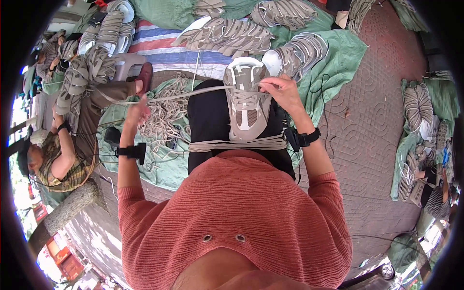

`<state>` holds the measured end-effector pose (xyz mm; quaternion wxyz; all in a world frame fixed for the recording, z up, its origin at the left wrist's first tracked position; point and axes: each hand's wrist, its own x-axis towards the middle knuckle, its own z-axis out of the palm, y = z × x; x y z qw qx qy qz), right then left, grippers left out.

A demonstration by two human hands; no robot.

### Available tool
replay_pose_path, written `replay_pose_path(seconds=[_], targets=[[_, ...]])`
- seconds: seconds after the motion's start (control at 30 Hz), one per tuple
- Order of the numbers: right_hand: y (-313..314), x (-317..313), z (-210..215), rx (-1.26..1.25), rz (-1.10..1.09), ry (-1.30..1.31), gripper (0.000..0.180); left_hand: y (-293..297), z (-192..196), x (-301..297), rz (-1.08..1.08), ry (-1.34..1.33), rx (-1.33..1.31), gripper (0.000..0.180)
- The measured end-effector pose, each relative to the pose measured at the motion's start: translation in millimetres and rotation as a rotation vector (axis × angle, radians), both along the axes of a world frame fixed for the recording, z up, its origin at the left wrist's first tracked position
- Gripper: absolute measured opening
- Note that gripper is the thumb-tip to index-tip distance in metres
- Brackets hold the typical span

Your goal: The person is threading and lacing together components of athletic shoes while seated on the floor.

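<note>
A grey-beige sneaker upper point(247, 106) with white trim rests across my dark-trousered lap, its toe toward me. From its lacing, a long flat beige shoelace point(193, 93) stretches out to the left. My left hand point(137, 113), somewhat blurred, closes on that lace, and the loose tail swings beyond it. At the upper's right edge, near the eyelets, my right hand point(285, 94) pinches thumb to finger on what looks like the lace; its exact grip is partly hidden. A bundle of beige laces point(237, 145) lies across my thighs, nearest my body.
A tangled heap of laces point(166, 111) lies on green sheeting point(348, 53) at left. Stacked uppers point(227, 36) cover a striped sheet point(159, 46) ahead. More uppers point(418, 108) sit at far right. Close on the left, another person point(63, 154) sits holding uppers. A dark cord point(326, 116) trails at right.
</note>
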<state>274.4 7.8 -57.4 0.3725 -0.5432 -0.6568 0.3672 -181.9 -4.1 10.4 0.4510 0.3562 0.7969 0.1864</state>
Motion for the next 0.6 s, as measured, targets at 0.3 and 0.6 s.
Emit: replay_pose_path(seconds=[0.3,0.6], targets=[[-6.8,-2.8,-16.4,-0.032,-0.041,0.087,0.014,32.2,-10.2,153.0,-0.769,0.068,0.624,0.017],[-10.9,-5.7,19.2,-0.298,0.041,0.356,0.013,54.8,-8.7,258.2,-1.127,-0.192,0.344,0.016]])
